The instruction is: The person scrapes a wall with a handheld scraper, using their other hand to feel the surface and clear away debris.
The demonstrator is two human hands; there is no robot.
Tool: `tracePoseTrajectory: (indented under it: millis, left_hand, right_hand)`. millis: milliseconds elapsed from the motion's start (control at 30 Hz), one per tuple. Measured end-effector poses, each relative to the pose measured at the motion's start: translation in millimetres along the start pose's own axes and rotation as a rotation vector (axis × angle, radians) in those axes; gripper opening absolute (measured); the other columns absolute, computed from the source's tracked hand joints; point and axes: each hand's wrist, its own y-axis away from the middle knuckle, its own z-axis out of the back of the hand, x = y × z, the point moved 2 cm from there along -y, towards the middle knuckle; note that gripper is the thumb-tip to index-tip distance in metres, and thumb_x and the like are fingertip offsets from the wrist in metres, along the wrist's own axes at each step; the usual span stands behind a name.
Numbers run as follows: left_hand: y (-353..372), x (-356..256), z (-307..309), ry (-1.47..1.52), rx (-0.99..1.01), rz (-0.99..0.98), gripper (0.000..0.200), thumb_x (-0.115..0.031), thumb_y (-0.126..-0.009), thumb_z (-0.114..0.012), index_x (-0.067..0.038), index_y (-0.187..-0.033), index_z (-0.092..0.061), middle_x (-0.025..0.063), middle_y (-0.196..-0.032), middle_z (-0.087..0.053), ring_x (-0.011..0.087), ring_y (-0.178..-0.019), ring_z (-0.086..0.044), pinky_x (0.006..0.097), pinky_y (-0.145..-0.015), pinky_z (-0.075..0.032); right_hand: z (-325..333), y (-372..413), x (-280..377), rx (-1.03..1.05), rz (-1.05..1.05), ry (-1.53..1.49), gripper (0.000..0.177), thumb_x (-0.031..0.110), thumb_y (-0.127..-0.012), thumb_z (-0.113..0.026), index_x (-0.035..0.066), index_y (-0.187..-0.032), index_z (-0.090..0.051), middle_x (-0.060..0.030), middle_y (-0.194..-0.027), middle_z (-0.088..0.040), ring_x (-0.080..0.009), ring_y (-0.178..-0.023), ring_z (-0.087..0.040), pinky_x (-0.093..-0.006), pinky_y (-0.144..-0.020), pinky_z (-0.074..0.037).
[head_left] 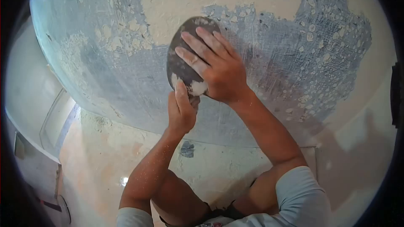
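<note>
A dark, flat oval disc point(179, 61) with pale smears on it lies against a large curved wall point(139, 80). My right hand point(219, 67) rests on the disc from the right, its fingers stretched out and slightly apart; the thumb is hidden. At the disc's lower edge, my left hand point(183, 107) pinches it, thumb on the near face and the other fingers mostly out of sight beneath. Pale dust covers the fingertips of both hands. Around the disc the wall is worn grey-blue, with cream coating above and many pale spots to the right.
Below the wall runs a dusty pale floor point(113, 151) with a small grey scrap point(187, 149) on it. My bent knees are close to the wall's foot. A pale panel point(38, 88) stands at the left, and a dark object point(395, 94) is at the right edge.
</note>
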Motion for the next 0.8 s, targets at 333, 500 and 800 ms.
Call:
tracePoseTrajectory:
  millis: [333, 500, 800]
  left_hand:
    - [-1, -4, 9, -0.104, 0.09, -0.005, 0.051, -0.039, -0.112, -0.036, -0.005, -0.078, -0.053, -0.0039, -0.067, -0.05, 0.0042, -0.055, -0.039, 0.0254, -0.047, -0.027]
    - [-7, 14, 14, -0.32, 0.057, -0.175, 0.054, -0.05, -0.11, -0.036, -0.008, -0.079, -0.052, -0.0059, -0.064, -0.046, 0.0032, -0.05, -0.036, 0.0234, -0.043, -0.022]
    - [-6, 5, 7, -0.264, 0.099, -0.125, 0.056, -0.053, -0.109, -0.036, -0.009, -0.079, -0.053, -0.0076, -0.06, -0.044, 0.0026, -0.046, -0.031, 0.0234, -0.041, -0.02]
  right_hand:
    - [-11, 8, -6, -0.04, 0.021, 0.043, 0.049, 0.039, -0.091, -0.061, 0.018, -0.135, -0.069, -0.0056, -0.15, -0.057, -0.0274, -0.14, -0.051, -0.0438, -0.117, -0.036]
    - [-3, 4, -5, -0.046, -0.018, 0.019, 0.047, 0.035, -0.095, -0.056, 0.019, -0.137, -0.068, -0.0056, -0.151, -0.056, -0.0271, -0.14, -0.052, -0.0435, -0.118, -0.036]
    - [-6, 7, -5, -0.052, -0.023, 0.025, 0.045, 0.028, -0.095, -0.054, 0.018, -0.137, -0.068, -0.0059, -0.15, -0.058, -0.0269, -0.139, -0.053, -0.0429, -0.117, -0.037]
